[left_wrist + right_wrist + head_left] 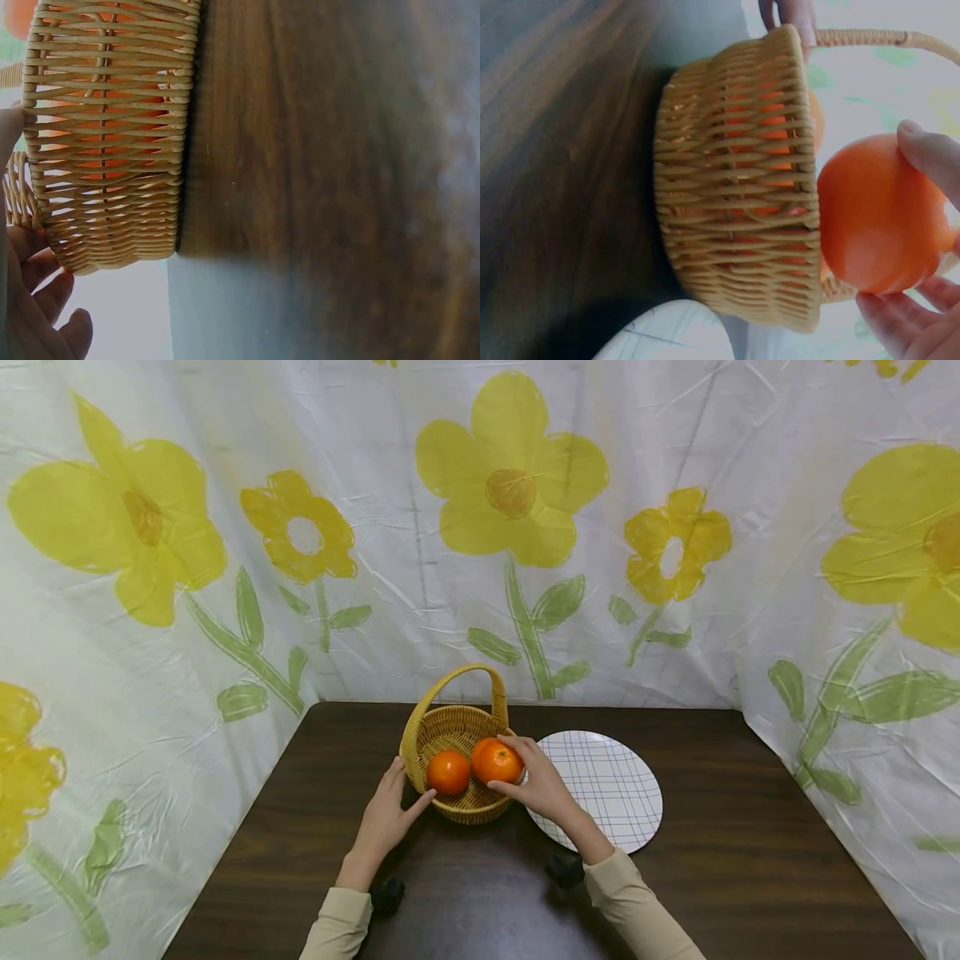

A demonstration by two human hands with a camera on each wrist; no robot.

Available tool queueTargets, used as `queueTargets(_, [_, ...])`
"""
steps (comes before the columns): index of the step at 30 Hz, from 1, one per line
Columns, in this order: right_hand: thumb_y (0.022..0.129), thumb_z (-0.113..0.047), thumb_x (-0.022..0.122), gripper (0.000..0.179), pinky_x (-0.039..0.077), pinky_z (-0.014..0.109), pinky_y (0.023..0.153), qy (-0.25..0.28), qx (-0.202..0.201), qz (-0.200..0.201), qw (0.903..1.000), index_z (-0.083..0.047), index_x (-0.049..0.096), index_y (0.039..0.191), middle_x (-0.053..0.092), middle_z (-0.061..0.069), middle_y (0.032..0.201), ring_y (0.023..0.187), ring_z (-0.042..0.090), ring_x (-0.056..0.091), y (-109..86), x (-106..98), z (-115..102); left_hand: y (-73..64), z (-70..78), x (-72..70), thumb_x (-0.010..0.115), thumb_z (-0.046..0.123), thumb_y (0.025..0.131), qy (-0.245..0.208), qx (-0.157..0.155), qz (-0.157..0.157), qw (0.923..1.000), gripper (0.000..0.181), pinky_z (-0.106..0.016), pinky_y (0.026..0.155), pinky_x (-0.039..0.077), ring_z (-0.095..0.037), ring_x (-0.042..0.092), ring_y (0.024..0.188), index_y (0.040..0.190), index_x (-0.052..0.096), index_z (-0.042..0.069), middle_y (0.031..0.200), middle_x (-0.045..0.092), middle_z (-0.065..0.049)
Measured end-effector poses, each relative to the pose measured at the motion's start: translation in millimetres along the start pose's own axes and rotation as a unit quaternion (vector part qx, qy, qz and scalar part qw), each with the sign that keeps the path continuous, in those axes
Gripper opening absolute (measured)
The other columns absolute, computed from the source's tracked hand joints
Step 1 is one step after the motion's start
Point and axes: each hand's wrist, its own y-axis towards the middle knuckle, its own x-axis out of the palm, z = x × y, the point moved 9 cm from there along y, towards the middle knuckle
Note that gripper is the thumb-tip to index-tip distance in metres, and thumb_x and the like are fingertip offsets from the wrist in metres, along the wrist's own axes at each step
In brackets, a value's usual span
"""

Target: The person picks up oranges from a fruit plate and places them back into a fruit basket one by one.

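A round wicker basket (468, 814) with a tall arched handle stands on the table. One glossy orange (448, 772) lies inside it, toward the left. At the basket's right rim my right hand (542, 783) holds another orange (881, 214) between thumb and fingers, level with the rim; a further orange (480, 748) shows partly behind it. My left hand (385, 818) touches the basket's left side, its fingers extended by the foot of the handle and the thumb at the front rim. Through the weave in the left wrist view, orange fruit shows inside.
A white plate (600, 793) with a blue grid pattern lies right of the basket, partly under my right forearm. The dark wooden table (465, 893) ends at a white curtain (390, 652) printed with yellow flowers, behind and on both sides.
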Motion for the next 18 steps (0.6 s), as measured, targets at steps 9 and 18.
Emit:
queueTargets(9, [0.075,-0.04,0.076,0.07,0.05,0.041,0.084,0.001,-0.018,-0.015,0.9997,-0.018,0.047,0.135,0.048,0.004,0.126,0.107,0.022,0.055,1.0,10,-8,1.4,0.7,-0.7,0.05,0.061,0.086,0.004,0.005,0.004,1.0,0.083,-0.053,0.107,0.028,-0.029,0.021,0.14,0.148,0.025,0.011,0.153,0.021,-0.009])
queueTargets(18, [0.074,-0.042,0.076,0.07,0.051,0.041,0.082,-0.023,-0.052,-0.004,0.9984,-0.015,0.049,0.132,0.049,0.006,0.125,0.105,0.024,0.056,-0.4,19,-14,1.2,1.2,-0.5,0.051,0.061,0.086,0.005,0.008,0.009,0.9999,0.082,-0.053,0.106,0.029,-0.029,0.021,0.14,0.147,0.027,0.011,0.152,0.023,-0.01])
